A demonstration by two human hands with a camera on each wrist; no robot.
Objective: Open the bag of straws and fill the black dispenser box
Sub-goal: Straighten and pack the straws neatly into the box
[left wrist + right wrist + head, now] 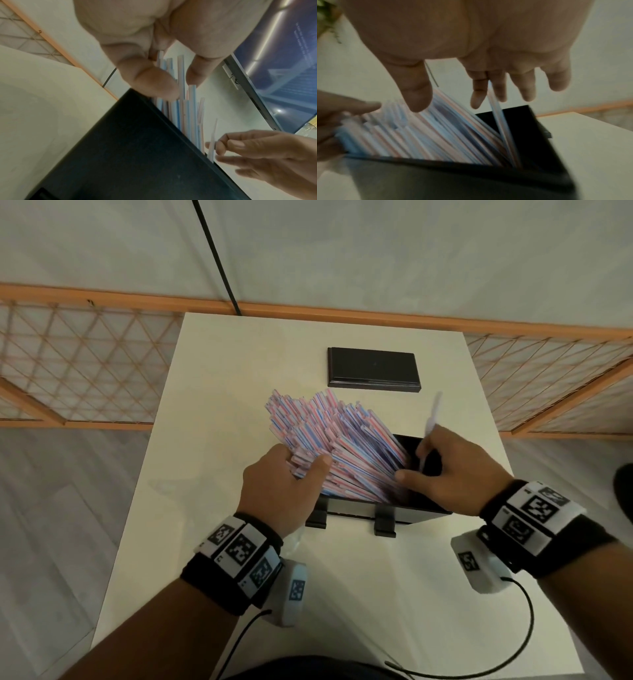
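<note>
While the left hand [281, 491] is gripping the fanned straws [329, 436] leaning out of the black dispenser box [424, 508] near the table's [212, 371] front edge, the right hand [455, 470] is pinching one straw [432, 419]; loosening either could be spilling straws across the table.

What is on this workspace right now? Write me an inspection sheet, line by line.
Surface: white table top, bare near the person.
Job's things: striped paper-wrapped straws fanned, leaning out of open black dispenser box; flat black lid lies apart behind.
Clutter: crumpled clear plastic bag under left wrist.
Grippers: left hand grips the bundle; right hand holds a single straw.
Cables: black wrist-camera cables; black cord behind.
Surroundings: orange lattice fence, grey floor.
</note>
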